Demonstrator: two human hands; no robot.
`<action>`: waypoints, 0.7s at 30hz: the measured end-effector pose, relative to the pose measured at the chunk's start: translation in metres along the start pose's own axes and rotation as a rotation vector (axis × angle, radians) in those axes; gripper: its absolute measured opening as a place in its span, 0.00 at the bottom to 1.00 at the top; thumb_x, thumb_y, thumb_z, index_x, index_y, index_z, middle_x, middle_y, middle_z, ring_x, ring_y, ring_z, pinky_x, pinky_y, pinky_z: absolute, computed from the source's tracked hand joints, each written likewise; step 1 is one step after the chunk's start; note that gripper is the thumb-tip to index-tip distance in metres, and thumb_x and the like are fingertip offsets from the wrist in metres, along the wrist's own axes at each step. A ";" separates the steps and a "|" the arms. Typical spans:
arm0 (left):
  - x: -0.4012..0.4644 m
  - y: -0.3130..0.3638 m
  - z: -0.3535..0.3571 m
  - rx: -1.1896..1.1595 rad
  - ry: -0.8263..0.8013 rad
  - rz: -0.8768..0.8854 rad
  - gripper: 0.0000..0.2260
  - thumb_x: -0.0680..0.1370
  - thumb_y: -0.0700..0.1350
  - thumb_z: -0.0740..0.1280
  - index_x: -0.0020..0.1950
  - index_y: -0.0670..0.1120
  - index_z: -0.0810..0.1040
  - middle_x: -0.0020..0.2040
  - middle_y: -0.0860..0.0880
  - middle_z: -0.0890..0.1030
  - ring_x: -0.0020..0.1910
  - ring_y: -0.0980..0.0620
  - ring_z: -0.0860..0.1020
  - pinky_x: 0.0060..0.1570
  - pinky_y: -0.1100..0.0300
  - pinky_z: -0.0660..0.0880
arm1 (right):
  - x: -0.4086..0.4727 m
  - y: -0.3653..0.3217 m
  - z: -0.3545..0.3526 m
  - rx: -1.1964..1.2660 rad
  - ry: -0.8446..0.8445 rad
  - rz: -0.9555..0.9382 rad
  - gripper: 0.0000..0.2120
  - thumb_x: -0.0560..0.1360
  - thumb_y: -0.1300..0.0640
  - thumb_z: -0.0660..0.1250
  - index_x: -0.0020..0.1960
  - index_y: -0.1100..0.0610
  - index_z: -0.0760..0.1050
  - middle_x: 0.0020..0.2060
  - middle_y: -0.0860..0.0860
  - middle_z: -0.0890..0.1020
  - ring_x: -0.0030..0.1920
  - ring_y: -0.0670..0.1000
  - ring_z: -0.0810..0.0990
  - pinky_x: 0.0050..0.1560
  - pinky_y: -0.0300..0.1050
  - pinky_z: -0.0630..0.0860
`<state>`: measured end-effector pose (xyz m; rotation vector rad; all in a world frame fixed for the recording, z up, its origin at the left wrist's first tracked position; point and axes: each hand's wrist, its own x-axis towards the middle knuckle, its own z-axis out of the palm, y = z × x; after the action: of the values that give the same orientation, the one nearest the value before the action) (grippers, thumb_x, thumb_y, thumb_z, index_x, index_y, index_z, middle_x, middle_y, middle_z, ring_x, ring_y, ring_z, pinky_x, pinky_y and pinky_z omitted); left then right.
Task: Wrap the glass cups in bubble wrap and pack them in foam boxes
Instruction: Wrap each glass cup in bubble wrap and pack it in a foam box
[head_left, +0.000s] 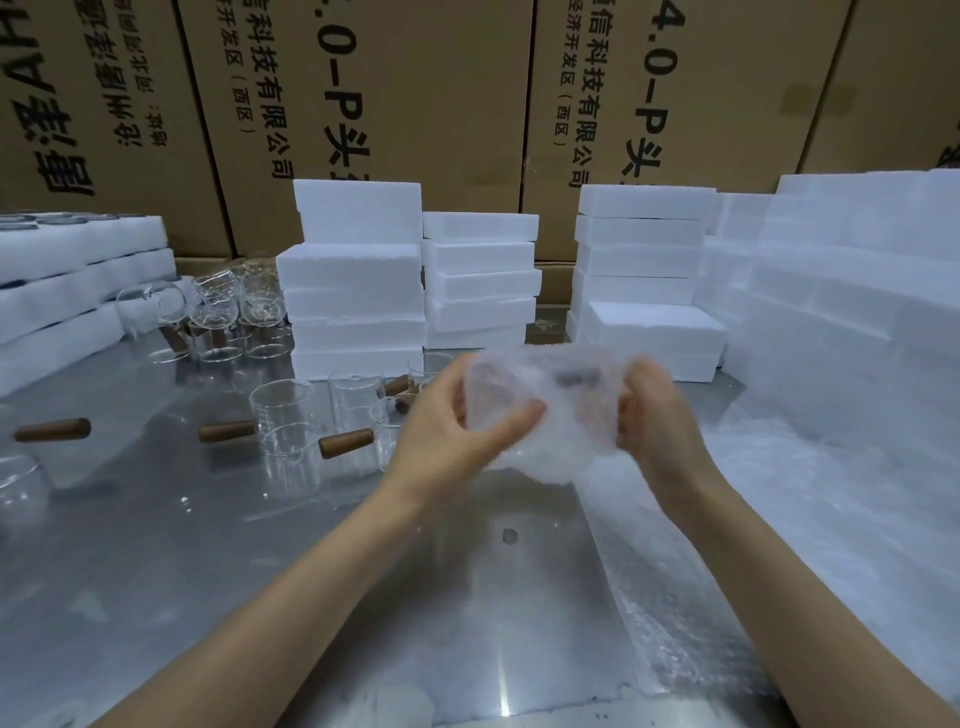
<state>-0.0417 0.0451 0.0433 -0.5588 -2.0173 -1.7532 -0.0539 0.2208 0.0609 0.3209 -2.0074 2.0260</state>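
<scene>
Both hands, left hand (457, 426) and right hand (657, 415), gripped a blurred, translucent bubble-wrapped bundle (550, 405) (fingers curled around it) above the steel table (208, 545).

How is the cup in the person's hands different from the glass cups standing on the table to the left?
The held cup is swathed in bubble wrap, blurred, gripped off the table by the left hand and right hand. The table cups stand bare, clear and upright on the metal table, wooden handles showing.

Even, cool, fairly bright light. Soft glare streaks the steel desk (208, 545) near its front edge. Motion blur smears the bubble wrap (550, 405); wide-angle distortion bends the cartons (415, 104).
</scene>
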 end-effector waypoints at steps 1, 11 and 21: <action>0.003 -0.002 -0.001 -0.129 0.057 -0.110 0.20 0.64 0.57 0.75 0.52 0.52 0.79 0.46 0.58 0.84 0.46 0.59 0.82 0.46 0.65 0.76 | 0.002 -0.001 -0.002 -0.007 0.083 -0.075 0.08 0.80 0.56 0.59 0.46 0.56 0.74 0.29 0.47 0.78 0.30 0.43 0.76 0.30 0.34 0.72; 0.010 -0.010 -0.004 -0.732 0.002 -0.441 0.21 0.73 0.56 0.66 0.63 0.50 0.76 0.56 0.49 0.83 0.56 0.51 0.81 0.53 0.56 0.79 | 0.004 0.011 -0.002 -0.010 -0.278 0.321 0.45 0.59 0.27 0.66 0.70 0.46 0.62 0.63 0.47 0.75 0.59 0.48 0.77 0.61 0.51 0.70; 0.001 -0.022 -0.006 -0.230 -0.462 -0.331 0.20 0.70 0.49 0.75 0.61 0.52 0.77 0.57 0.49 0.83 0.56 0.49 0.81 0.51 0.64 0.77 | 0.011 0.013 -0.014 0.085 0.016 0.131 0.10 0.76 0.51 0.66 0.53 0.53 0.80 0.49 0.48 0.84 0.53 0.49 0.80 0.56 0.46 0.74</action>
<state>-0.0541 0.0362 0.0263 -0.8015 -2.3335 -2.2388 -0.0685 0.2355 0.0521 0.1938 -1.9844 2.1903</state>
